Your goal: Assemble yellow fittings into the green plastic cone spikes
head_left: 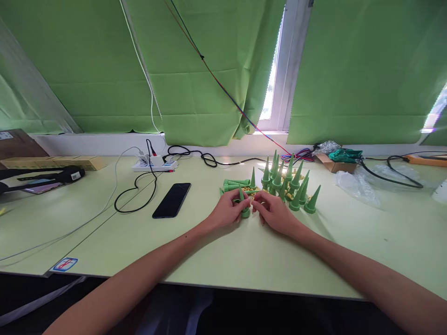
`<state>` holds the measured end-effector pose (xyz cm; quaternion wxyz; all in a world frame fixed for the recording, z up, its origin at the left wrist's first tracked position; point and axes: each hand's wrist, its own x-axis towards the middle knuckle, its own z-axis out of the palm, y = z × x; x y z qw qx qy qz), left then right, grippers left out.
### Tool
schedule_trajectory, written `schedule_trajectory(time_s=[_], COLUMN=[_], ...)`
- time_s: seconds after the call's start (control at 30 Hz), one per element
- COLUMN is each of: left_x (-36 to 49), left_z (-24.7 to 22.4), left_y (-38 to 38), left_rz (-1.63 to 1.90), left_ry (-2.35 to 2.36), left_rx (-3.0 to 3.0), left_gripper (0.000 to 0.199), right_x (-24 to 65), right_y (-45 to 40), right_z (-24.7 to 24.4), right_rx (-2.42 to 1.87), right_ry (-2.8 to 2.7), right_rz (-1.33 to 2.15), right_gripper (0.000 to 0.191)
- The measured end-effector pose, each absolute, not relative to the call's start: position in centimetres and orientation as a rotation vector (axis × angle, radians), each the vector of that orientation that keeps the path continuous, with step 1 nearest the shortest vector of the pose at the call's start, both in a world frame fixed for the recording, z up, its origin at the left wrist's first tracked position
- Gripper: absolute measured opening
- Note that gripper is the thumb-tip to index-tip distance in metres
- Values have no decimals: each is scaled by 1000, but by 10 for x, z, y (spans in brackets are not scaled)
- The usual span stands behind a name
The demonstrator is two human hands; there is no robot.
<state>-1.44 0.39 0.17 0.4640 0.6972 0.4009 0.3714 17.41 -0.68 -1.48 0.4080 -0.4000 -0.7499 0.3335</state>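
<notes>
My left hand (228, 208) is closed around a green plastic cone (245, 212), which stands point up with its wide collar near the tabletop. Close beside it, my right hand (274, 211) pinches with thumb and forefinger; anything between those fingertips is too small to name. Several more green cones (295, 200) stand upright just behind and to the right of my hands. Among them lie small yellowish pieces (249, 189). A few green cones (237, 184) rest on their sides behind my left hand.
A black phone (172, 200) lies left of my arms. Behind it sit a white power strip (155, 165) and looping black cables (209, 159). Clear plastic bags (358, 186) and a small cardboard box (335, 165) are at right. A black strap-like device (66, 174) lies far left.
</notes>
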Motion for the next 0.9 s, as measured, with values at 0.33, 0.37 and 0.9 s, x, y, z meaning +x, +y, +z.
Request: schedule_trajectory(time_s=[0.33, 0.37, 0.9], left_x=[-17, -16, -12], left_z=[2, 2, 12], left_y=[4, 3, -5], left_rz=[796, 797, 1053], left_ry=[1012, 1010, 1067], left_rx=[1795, 1804, 1864], left_gripper=[31, 31, 37], right_x=[172, 172, 171], right_y=[-7, -7, -13], right_z=[-11, -11, -10], right_rx=[-1120, -1127, -1024], right_ry=[-1828, -1823, -1935], right_rz=[568, 555, 572], right_gripper=[18, 19, 23])
